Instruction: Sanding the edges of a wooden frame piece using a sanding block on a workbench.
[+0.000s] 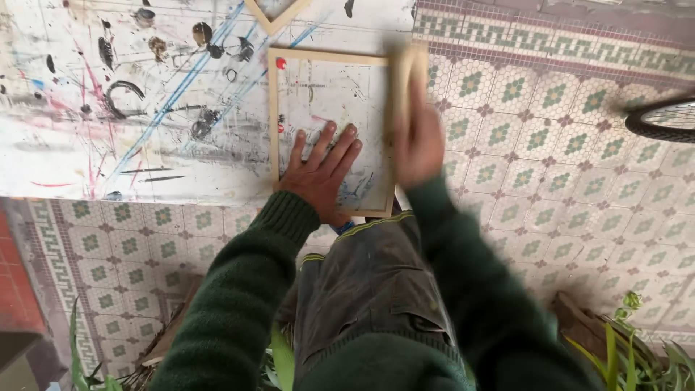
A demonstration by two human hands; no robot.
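Observation:
A light wooden frame (pixel 273 116) lies flat at the corner of a paint-stained white table (pixel 87 137). My left hand (pixel 322 170) rests flat inside the frame, fingers spread, pressing on the table surface. My right hand (pixel 416 141) is blurred with motion at the frame's right side and grips a pale block-shaped thing (pixel 409 69) held against the right rail; what the block is cannot be made out. Both arms wear dark green knitted sleeves.
The corner of a second wooden frame (pixel 274 18) pokes in at the table's far edge. Patterned floor tiles (pixel 550 145) lie below and to the right. A bicycle wheel (pixel 666 119) shows at the right edge. Green plants (pixel 637 347) stand at the bottom corners.

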